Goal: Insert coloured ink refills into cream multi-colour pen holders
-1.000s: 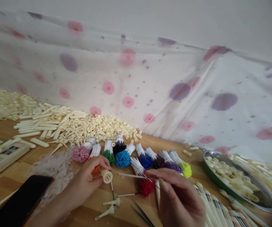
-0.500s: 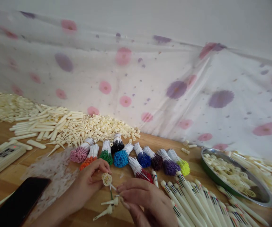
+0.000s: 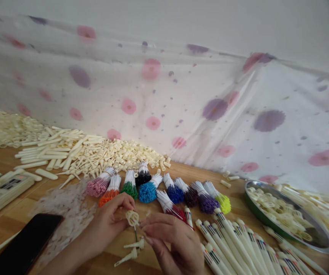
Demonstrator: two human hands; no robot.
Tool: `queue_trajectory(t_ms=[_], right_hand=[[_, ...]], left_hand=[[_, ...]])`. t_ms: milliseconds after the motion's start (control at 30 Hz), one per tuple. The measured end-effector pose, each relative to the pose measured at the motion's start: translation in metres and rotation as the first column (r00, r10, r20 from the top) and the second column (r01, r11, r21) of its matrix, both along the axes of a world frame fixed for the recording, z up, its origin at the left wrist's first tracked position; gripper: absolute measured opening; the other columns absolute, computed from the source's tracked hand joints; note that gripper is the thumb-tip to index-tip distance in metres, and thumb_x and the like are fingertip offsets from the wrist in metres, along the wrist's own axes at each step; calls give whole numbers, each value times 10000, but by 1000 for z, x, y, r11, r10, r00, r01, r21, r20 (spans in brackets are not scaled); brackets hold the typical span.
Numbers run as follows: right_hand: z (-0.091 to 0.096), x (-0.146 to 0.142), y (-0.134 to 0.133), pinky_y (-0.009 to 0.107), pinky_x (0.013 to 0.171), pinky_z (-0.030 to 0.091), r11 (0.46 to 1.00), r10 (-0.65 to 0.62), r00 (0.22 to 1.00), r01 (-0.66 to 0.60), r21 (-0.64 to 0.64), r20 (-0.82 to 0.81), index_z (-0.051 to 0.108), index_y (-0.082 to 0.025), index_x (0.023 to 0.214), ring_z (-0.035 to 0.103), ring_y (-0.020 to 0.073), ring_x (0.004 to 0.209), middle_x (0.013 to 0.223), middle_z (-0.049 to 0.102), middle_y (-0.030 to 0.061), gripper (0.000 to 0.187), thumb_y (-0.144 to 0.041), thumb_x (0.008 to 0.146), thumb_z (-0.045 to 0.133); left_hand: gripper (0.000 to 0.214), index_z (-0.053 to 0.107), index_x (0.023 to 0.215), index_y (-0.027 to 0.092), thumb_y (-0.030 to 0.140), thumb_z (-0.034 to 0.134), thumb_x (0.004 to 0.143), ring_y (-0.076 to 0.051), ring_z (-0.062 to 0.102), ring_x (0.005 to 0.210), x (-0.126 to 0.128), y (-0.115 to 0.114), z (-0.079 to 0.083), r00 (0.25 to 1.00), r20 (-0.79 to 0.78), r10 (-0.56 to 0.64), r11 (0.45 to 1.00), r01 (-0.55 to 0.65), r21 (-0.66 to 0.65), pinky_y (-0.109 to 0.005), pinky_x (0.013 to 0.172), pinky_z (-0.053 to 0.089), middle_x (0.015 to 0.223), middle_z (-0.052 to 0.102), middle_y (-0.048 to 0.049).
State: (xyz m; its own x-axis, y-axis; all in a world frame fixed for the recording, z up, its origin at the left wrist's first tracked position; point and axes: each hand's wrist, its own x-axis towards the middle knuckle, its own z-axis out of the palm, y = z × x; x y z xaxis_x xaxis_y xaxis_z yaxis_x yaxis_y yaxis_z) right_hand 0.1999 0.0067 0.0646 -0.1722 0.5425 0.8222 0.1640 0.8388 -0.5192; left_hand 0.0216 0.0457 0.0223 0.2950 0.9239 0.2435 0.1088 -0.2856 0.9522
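Note:
My left hand (image 3: 107, 217) pinches a short cream slotted pen part (image 3: 131, 217), its open, slotted end facing me. A thin dark green refill (image 3: 136, 233) shows just below the part; whether it is fixed in it I cannot tell. My right hand (image 3: 173, 236) is closed, thumb and fingertips together right beside the part; what they grip is too small to make out. Below the hands lie two cream pointed pen pieces (image 3: 128, 256) on the wooden table (image 3: 104, 259). Behind them stand tied refill bundles in many colours, including light blue (image 3: 147, 192) and orange (image 3: 110, 196).
Finished-looking multicolour pens (image 3: 233, 244) lie fanned at right, beside a green-sided metal dish (image 3: 263, 217) of cream rings. At left are a black phone (image 3: 28, 240), a power strip (image 3: 7, 194) and clear plastic bits (image 3: 64, 214). Cream parts (image 3: 115, 152) are heaped along the back.
My right hand's fingertips have drawn slightly left and up, closer to the slotted part. A thin white stick seen between the hands earlier no longer shows clearly. The view has shifted slightly.

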Motion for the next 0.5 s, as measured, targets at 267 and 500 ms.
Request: queue_trajectory(t_ms=[267,500], right_hand=[[1,1,0,243,663,561,1000,-25,999,24,14,34,640,-202,941,683,171,747,831,720,71,254,-33,756,597],[7,6,-2,243,656,567,997,-64,996,61,51,55,640,-212,967,686,171,749,823,724,66,282,-30,758,586]], left_hand=[[180,520,741,225,58,573,701,-182,583,811,2,-4,9,997,-67,34,999,-34,-1,-285,747,428,828,588,10],[153,526,729,221,78,578,711,-173,589,795,2,-3,7,999,-28,40,999,-40,-2,-276,735,442,823,575,12]])
